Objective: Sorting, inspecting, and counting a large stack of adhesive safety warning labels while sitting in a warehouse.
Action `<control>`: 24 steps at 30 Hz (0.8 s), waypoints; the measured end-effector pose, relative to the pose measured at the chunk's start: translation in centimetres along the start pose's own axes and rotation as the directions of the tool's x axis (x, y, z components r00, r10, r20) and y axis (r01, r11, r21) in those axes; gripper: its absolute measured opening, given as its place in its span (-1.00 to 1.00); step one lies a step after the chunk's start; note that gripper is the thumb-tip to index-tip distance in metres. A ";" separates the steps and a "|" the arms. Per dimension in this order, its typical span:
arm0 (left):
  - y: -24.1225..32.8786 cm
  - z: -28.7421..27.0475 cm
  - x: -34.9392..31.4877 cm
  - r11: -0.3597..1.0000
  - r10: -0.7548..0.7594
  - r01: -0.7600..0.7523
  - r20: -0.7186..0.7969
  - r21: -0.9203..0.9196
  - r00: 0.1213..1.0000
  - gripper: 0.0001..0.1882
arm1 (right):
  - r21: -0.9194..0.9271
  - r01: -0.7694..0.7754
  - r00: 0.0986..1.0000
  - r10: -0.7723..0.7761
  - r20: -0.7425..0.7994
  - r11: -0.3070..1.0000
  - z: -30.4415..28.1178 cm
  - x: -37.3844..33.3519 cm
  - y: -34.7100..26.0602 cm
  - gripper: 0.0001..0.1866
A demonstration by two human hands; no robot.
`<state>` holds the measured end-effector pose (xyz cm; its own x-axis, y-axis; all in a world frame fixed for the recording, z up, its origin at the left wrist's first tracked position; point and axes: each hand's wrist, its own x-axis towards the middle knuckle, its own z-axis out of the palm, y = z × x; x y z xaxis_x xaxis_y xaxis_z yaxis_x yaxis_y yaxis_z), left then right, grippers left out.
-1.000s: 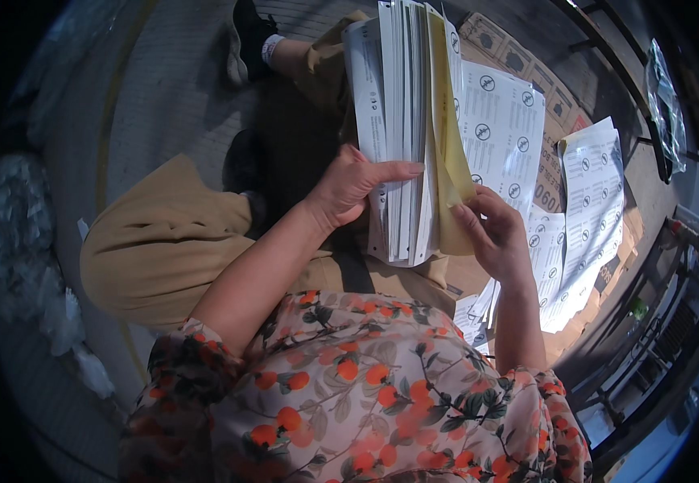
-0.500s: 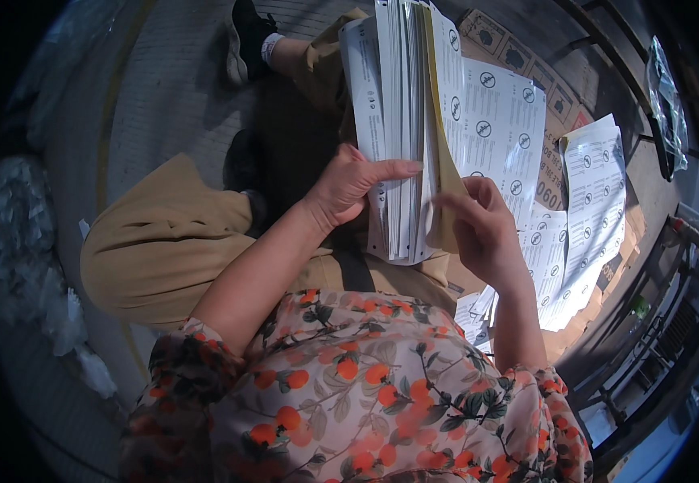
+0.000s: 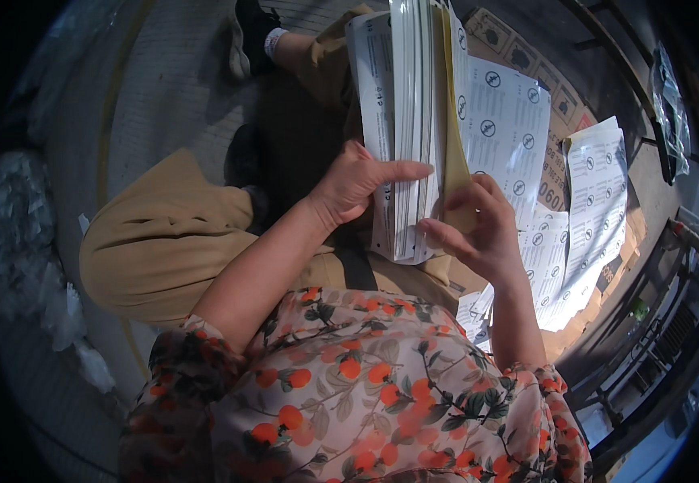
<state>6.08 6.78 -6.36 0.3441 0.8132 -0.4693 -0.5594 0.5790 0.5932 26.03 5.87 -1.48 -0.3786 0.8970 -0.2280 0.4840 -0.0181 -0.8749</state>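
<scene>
A thick stack of printed white sheets (image 3: 414, 105) stands on edge in front of me, its layered edges facing up. My left hand (image 3: 357, 187) grips it from the left, thumb laid across the edges and fingers hidden beneath. On the right side of the stack, a sheet with a yellow back (image 3: 455, 121) bends away from the white ones. My right hand (image 3: 486, 225) is at its lower end, thumb against the white edges and curled fingers at the yellow sheet. Sheets with round black symbols (image 3: 506, 121) lie to the right.
More printed sheets (image 3: 595, 189) rest on flattened brown cardboard (image 3: 562, 105) at the right. A dark metal frame (image 3: 647, 354) stands along the right side, with clear plastic (image 3: 670, 105) hanging higher up. Crumpled plastic bags (image 3: 23, 233) lie on the floor at the far left.
The top of the stack has shifted slightly right. My right thumb has come out from the fingers to the lower edges of the white sheets. My left hand keeps its hold.
</scene>
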 end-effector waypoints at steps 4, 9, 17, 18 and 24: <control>0.6 0.3 -0.2 0.980 0.019 -0.022 0.020 0.199 1.000 -0.57 | 0.002 0.001 1.000 -0.001 0.014 1.000 0.0 0.1 0.6 -0.61; 0.0 -0.3 -0.1 0.993 0.008 -0.010 0.015 0.121 1.000 -0.57 | 0.056 -0.041 0.998 0.039 0.040 0.998 -0.2 0.2 1.4 -0.59; -0.8 0.0 0.0 0.999 -0.017 0.018 0.032 -0.035 0.999 -0.58 | 0.157 -0.061 0.997 0.054 0.048 0.986 -0.6 0.2 1.9 -0.56; -0.7 0.0 0.0 0.999 -0.028 0.030 0.028 -0.041 0.999 -0.58 | 0.175 -0.055 0.998 0.048 0.048 0.983 -0.6 0.3 1.9 -0.56; -0.8 -0.1 0.1 0.998 -0.041 0.043 0.033 -0.042 0.999 -0.57 | 0.198 -0.068 0.997 0.058 0.054 0.978 -0.5 0.3 1.8 -0.54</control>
<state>6.48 6.40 -6.94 0.3917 0.7902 -0.4714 -0.5755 0.6102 0.5445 27.23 6.34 -2.91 -0.3917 0.8695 -0.3010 0.3425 -0.1659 -0.9248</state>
